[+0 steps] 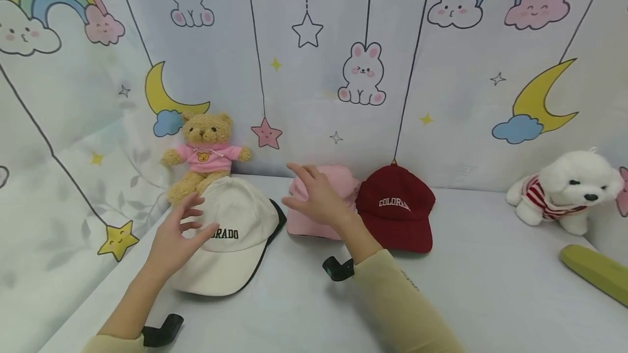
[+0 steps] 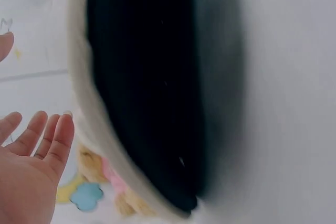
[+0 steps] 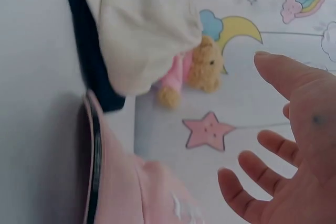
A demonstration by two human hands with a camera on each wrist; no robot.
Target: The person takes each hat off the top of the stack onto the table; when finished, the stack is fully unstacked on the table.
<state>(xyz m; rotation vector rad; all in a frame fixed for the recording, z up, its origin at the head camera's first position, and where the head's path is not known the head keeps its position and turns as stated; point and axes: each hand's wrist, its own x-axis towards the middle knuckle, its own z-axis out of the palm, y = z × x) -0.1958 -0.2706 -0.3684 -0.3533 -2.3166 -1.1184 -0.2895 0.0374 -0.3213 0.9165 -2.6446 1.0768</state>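
Observation:
A white cap (image 1: 230,217) with dark lettering and a dark edge lies at the left, its brim toward the front. The left hand (image 1: 176,238) hovers over its left side, fingers spread and holding nothing; in the left wrist view the hand (image 2: 34,166) is beside the cap's pale rim (image 2: 84,77). A pink cap (image 1: 326,222) sits in the middle, partly hidden by the right hand (image 1: 319,198), whose fingers are apart and empty. In the right wrist view that hand (image 3: 283,156) is raised beside the pink cap (image 3: 131,192). A dark red cap (image 1: 397,206) stands right of the pink one.
A teddy bear (image 1: 208,148) in a pink top sits behind the white cap. At the far right are a white toy dog (image 1: 564,192) and a green object (image 1: 596,271). A patterned backdrop (image 1: 314,108) rises behind the white table (image 1: 481,287).

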